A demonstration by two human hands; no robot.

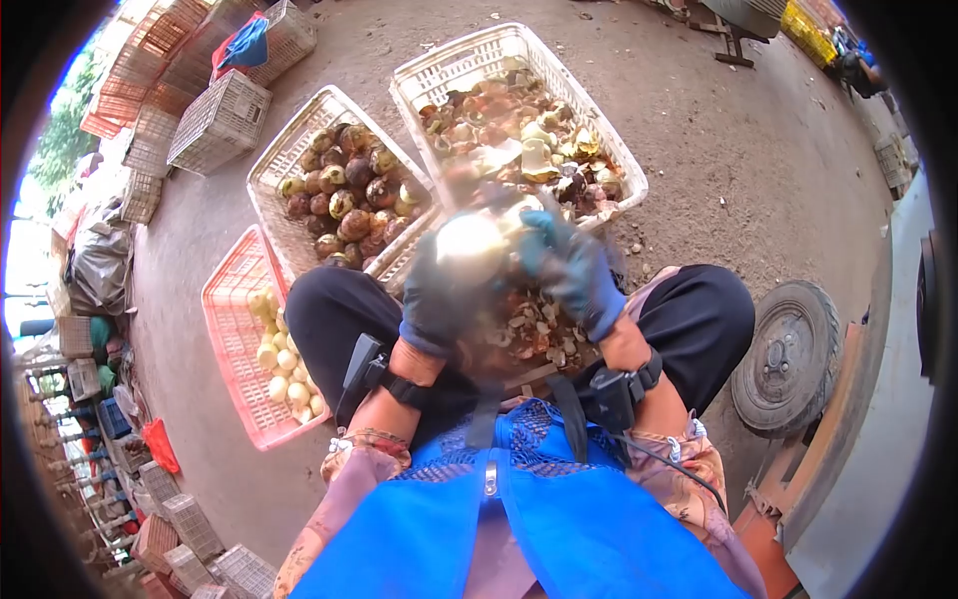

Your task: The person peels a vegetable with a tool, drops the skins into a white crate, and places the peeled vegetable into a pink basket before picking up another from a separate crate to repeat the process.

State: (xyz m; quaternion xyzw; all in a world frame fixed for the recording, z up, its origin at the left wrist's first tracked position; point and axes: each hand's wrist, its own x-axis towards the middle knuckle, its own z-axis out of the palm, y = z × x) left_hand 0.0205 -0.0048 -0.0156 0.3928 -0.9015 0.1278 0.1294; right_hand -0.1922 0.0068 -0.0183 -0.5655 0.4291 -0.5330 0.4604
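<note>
One pale, round bulb (471,248) is between two gloved hands, above the gap between the person's knees, just on the near side of two white crates. The left hand (436,295) has its fingers curled partway around the bulb, holding it from the left. The right hand (577,275) is close on the bulb's right side, its fingers bent inward; motion blur hides how far they are open and whether they grip anything, so I cannot tell.

Below the hands lies one loose spread of peelings (539,329), too many to count. Around the knees stand three crates. The left white crate (267,217) holds well over twenty brown-purple bulbs, some overlapping, so an exact count is not possible. The right white crate (454,68), farther off, is filled with uncounted skins and scraps. One pink crate (228,339), nearest on the left, holds more than ten visible pale bulbs, partly hidden by the left knee.

Two black devices are strapped on, one per wrist. One wheel (785,359) leans at the right, beside the right knee. At the far left, one blue cloth (245,45) lies by the stacked crates.
</note>
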